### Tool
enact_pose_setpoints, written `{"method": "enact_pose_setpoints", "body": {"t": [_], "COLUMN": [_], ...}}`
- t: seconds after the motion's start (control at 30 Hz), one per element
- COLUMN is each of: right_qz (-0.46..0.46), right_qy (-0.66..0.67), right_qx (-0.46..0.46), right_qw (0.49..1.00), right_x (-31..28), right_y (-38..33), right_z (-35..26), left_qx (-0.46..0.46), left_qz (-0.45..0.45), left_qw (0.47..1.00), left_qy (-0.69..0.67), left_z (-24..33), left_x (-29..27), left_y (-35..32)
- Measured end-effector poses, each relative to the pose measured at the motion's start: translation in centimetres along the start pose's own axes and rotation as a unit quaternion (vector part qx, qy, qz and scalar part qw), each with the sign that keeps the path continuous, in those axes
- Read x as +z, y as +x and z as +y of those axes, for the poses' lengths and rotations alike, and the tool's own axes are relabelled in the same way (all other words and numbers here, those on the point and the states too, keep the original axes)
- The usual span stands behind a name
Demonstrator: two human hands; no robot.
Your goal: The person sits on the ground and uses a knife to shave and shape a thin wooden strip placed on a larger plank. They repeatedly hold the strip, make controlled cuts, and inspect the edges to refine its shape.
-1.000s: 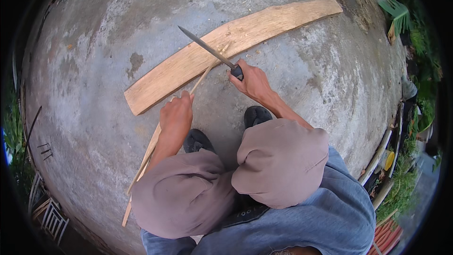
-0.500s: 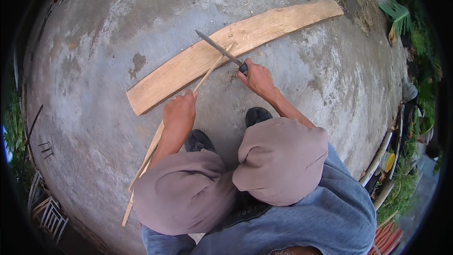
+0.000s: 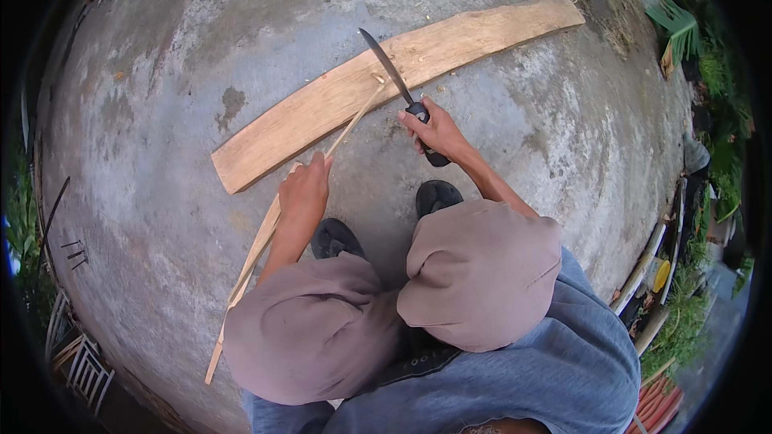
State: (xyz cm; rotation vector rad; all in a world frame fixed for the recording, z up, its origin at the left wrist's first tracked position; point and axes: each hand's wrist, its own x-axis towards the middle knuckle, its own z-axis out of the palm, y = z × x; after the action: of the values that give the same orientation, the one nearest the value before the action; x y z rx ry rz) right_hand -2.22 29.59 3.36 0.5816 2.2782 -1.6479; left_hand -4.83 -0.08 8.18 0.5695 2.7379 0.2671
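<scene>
My left hand [image 3: 304,193] is closed round a long, thin wooden strip [image 3: 354,124]. The strip's far tip rests on a broad wooden plank [image 3: 297,120] lying on the ground, and its other end runs back past my left knee. A black-handled knife [image 3: 418,114] is gripped in my right hand [image 3: 440,133]. Its long blade points away from me, slanting over the plank just right of the strip's tip, apart from the strip. A small curled bit of wood shows at that tip.
Stained concrete ground [image 3: 177,161] surrounds the plank, with small wood chips near it. My dark sandals [image 3: 438,196] are below my hands. Several nail-like metal pieces [image 3: 75,254] are at the far left. Plants, poles and a yellow container [image 3: 660,276] line the right edge.
My right hand has turned the knife more upright and lifted its blade off the strip, to the right, so the handle now shows. My left hand has shifted slightly left with the strip.
</scene>
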Motion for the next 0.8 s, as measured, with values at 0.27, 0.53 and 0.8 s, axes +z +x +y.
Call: {"method": "enact_pose_setpoints", "body": {"t": [0.27, 0.53, 0.8], "right_qz": [-0.013, 0.140, 0.055], "right_qy": [0.124, -0.023, -0.042], "right_qx": [0.066, -0.063, -0.014], "right_qw": [0.990, 0.988, 0.997], "right_x": [-1.3, 0.5, 0.8], "right_y": [0.4, 1.6, 3.0], "right_z": [2.5, -0.2, 0.9], "left_qx": [-0.008, 0.026, 0.028], "left_qz": [0.093, 0.106, 0.090], "left_qw": [0.990, 0.990, 0.991], "left_qy": [-0.102, -0.093, -0.097], "left_z": [-4.6, -5.1, -4.9], "left_x": [8.9, 7.9, 6.9], "left_y": [-0.7, -0.4, -0.3]}}
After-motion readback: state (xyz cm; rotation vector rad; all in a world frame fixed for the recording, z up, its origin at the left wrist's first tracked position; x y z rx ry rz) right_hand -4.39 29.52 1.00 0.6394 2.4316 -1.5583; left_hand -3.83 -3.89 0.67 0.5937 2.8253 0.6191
